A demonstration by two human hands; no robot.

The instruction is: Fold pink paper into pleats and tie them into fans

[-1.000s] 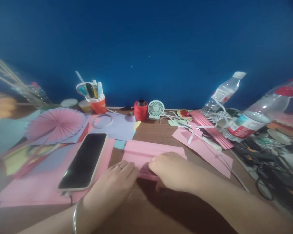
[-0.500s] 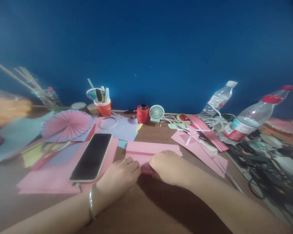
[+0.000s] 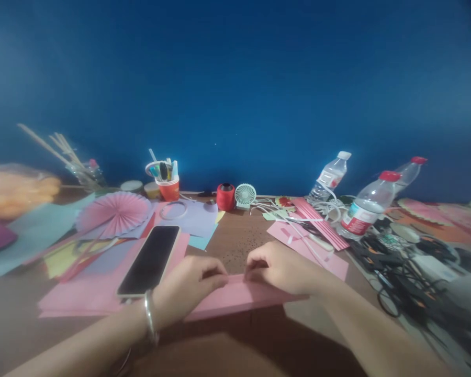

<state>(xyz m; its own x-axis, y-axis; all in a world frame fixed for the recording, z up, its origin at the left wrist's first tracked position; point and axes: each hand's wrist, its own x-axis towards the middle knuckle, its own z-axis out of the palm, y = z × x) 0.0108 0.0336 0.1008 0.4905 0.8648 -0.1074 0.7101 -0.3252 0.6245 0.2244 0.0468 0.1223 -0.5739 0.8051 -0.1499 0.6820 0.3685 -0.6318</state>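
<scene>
Left: a pleated pink paper rosette (image 3: 115, 212) lay on the wooden table (image 3: 235, 246), with a red cup of pens (image 3: 168, 187) behind it by the blue wall and a dark-screened phone (image 3: 151, 260) face up on loose pink sheets (image 3: 82, 299) nearer the person. Centre: the left hand (image 3: 188, 285), a bangle at its wrist, and the right hand (image 3: 282, 269) were each closed in a pinch on the upper edge of a folded pink paper strip (image 3: 239, 297), which stretched across the near part of the table just right of the phone, with a red thread spool (image 3: 225, 196) and a small fan (image 3: 245, 195) well behind it. Right: plastic water bottles (image 3: 367, 207) stood beside a tangle of dark cables (image 3: 400, 267).
</scene>
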